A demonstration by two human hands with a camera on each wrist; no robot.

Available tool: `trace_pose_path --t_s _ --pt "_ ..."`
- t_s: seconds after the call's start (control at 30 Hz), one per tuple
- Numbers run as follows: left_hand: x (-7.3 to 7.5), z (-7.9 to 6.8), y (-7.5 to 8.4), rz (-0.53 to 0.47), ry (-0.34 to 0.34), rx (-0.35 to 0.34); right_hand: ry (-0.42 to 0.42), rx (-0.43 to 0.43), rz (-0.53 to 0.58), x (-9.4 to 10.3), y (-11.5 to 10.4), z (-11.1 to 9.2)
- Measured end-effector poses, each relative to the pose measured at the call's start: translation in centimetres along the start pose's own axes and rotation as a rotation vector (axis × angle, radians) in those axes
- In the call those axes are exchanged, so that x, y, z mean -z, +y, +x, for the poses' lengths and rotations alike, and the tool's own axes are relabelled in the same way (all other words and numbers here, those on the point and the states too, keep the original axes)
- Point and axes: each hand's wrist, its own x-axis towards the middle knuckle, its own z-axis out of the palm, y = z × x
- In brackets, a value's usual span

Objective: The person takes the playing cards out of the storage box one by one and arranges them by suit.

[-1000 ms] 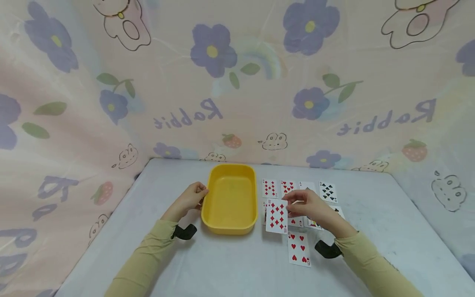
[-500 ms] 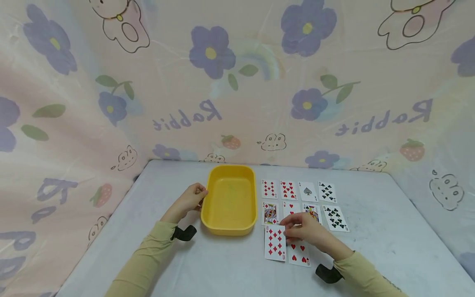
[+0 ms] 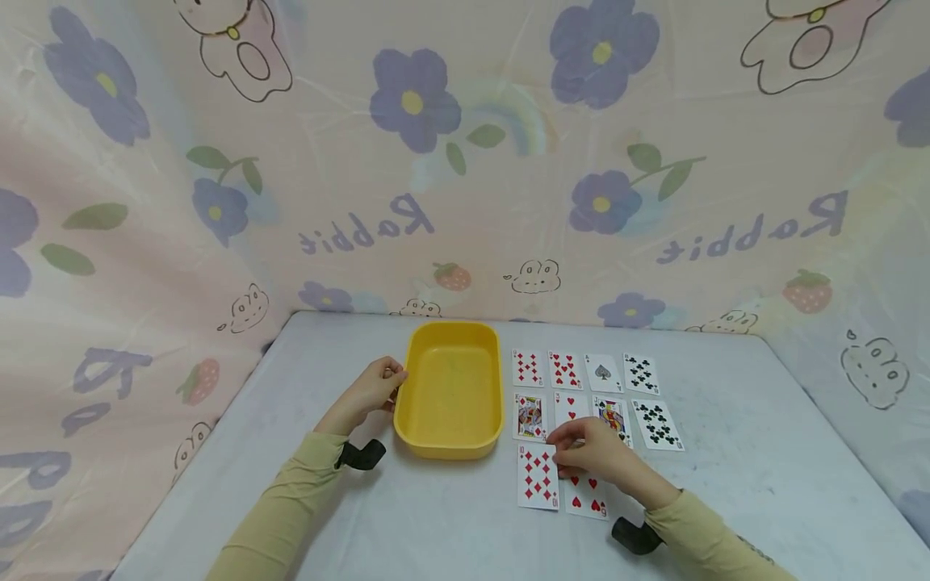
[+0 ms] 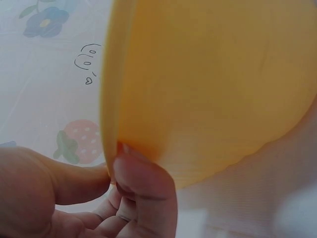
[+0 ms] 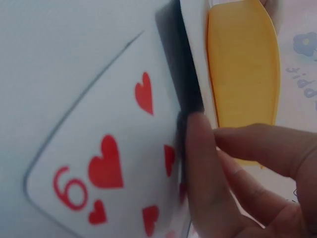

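Observation:
My right hand (image 3: 597,452) pinches the right edge of a ten of diamonds card (image 3: 538,478) at the near left of the card rows. That card lies low, at or just above the table; I cannot tell whether it lies flat. Partly behind the fingers is a six of hearts (image 5: 106,166), face up beside it. My left hand (image 3: 372,386) pinches the left rim of a yellow plastic tray (image 3: 450,449); in the left wrist view the thumb and index finger (image 4: 143,176) meet at that rim. The tray holds nothing visible.
Behind the right hand, face-up cards lie in two rows, among them an ace of spades (image 3: 603,373), a king of diamonds (image 3: 529,417) and a black-suited club card (image 3: 657,425). A patterned cloth (image 3: 465,202) hangs behind the white table (image 3: 436,516).
My right hand has brought the ten of diamonds toward me and down, from over the second row to left of the six of hearts. The left hand and tray have stayed put.

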Motion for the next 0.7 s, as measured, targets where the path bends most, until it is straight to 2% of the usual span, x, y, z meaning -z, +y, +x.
trace_pose_path --t_s 0.2,0.5,0.7 --pt "0.0 0.0 0.1 -0.005 0.001 -0.009 0.025 0.006 -0.036 -0.1 -0.2 -0.1" --pt "0.0 0.0 0.0 -0.001 0.003 -0.006 0.033 0.022 -0.028 -0.1 -0.5 -0.4" --pt "0.0 0.1 -0.3 0.007 0.004 0.007 0.064 0.053 -0.089 0.6 -1.2 -0.8"
